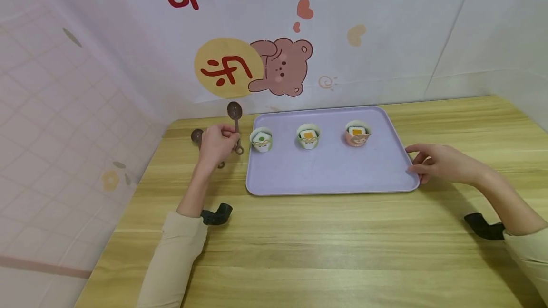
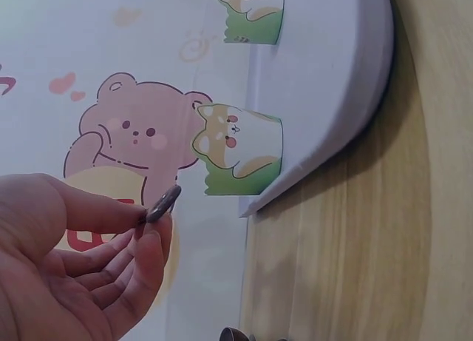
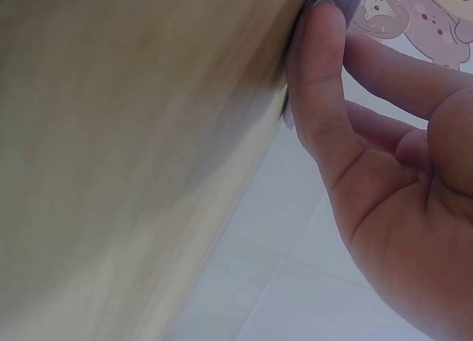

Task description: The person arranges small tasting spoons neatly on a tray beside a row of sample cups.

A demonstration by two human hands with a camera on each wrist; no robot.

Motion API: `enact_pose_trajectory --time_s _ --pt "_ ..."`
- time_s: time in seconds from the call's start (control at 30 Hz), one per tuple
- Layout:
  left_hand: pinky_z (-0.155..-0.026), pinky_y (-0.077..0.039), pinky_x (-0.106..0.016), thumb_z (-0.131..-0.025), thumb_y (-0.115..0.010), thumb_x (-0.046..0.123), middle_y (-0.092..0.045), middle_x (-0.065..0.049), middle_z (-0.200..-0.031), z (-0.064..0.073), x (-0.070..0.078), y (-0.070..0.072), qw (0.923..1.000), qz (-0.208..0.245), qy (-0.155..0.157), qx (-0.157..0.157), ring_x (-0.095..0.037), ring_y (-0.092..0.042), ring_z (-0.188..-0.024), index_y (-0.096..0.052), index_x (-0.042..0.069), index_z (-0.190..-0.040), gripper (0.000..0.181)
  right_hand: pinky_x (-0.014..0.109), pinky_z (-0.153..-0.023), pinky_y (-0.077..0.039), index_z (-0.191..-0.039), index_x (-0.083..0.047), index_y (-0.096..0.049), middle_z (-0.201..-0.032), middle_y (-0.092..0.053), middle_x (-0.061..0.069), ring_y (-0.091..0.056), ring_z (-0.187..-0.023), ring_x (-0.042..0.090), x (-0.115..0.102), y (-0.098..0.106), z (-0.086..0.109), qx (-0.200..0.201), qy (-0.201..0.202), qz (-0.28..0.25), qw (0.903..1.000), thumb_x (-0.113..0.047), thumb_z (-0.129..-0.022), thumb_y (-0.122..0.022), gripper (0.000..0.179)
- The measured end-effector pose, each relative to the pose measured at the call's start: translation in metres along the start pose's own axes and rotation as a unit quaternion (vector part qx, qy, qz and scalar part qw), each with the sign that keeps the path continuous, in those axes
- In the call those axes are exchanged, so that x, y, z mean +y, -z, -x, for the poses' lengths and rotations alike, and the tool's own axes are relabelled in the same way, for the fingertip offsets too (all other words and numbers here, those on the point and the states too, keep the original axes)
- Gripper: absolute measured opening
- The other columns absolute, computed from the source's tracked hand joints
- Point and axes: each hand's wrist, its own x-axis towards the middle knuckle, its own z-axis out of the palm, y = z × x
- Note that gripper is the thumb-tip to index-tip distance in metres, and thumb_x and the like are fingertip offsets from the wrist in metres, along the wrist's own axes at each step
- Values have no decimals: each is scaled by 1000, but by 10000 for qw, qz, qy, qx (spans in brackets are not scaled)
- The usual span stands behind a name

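Note:
Between thumb and fingers, my left hand (image 1: 218,144) pinches a brown measuring spoon (image 1: 237,127) by its handle, just left of the lilac tray (image 1: 325,175). The bowl points to the back wall; in the left wrist view the dark end of the spoon (image 2: 165,203) shows at the fingertips. A second brown spoon (image 1: 197,136) lies partly hidden under this hand. My right hand (image 1: 445,163) grips the tray's right edge, thumb and fingertips at the rim. On the tray stand a green dog-print paper cup (image 1: 262,142), a similar cup (image 1: 308,139) and a pink one (image 1: 357,137).
White pieces with coloured centres sit in the cups. Behind the wooden table (image 1: 325,251) hangs a white cloth with a printed bear (image 1: 284,68). A dark curved piece is worn at the left wrist (image 1: 217,215), another at the right wrist (image 1: 484,227).

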Motion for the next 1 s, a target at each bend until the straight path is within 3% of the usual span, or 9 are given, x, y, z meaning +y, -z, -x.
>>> enact_pose_trajectory --time_s 0.3,0.53,0.77,1.0 --pt "-61 -56 -24 -97 -63 12 -69 -16 -101 2 5 0 9996 229 71 -123 -19 -69 -73 -67 -3 -115 24 27 -69 -56 -137 18 -42 -94 -68 6 -68 -67 13 0 0 0 21 -24 57 10000 -6 -96 -68 53" --pt "-59 -55 -24 -96 -64 10 -70 -18 -98 4 7 -4 9993 294 -114 -178 -14 -66 -65 -66 -5 -114 23 27 -69 -57 -137 19 -41 -94 -68 7 -68 -67 14 0 0 0 4 -25 -24 10000 -5 -96 -67 53" --pt "-71 -60 -42 -96 -63 8 -68 -19 -97 5 9 -7 9977 550 -230 -309 -18 -66 -65 -64 -7 -114 24 28 -68 -57 -137 19 -41 -94 -68 7 -68 -67 14 1 0 -1 -17 -17 -95 10000 -4 -97 -66 52" --pt "-71 -60 -43 -95 -64 9 -68 -17 -95 8 14 -12 9971 615 -304 -314 -22 -68 -68 -65 -6 -111 22 27 -68 -57 -136 19 -41 -94 -68 7 -68 -67 14 2 0 -2 -11 6 -68 10000 -5 -97 -66 52"
